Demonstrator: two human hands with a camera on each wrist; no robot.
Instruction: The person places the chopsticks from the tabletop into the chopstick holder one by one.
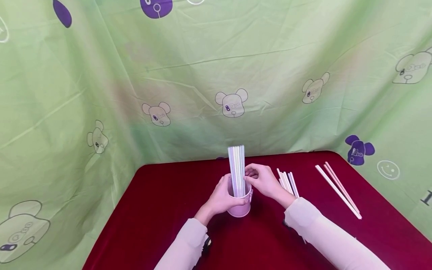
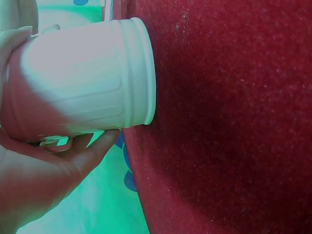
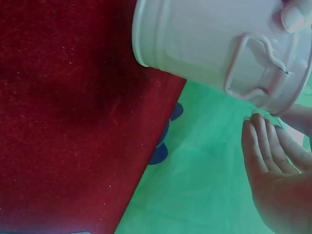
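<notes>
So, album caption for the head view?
Left hand grips a round pink bucket of slim pastel sticks, right hand beside them.

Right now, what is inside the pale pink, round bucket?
A bundle of thin, straight, pale sticks stands in the bucket, rising above its rim. Their lower ends and the bucket's floor are hidden behind its front wall.

The red cloth-covered desk [image 1: 162,210] supports an upright pink bucket [image 1: 239,210] near its middle, a partly hidden group of pale sticks [image 1: 287,182] to the right, and, farther right, white sticks [image 1: 338,192] lying beside pink sticks [image 1: 340,183].
</notes>
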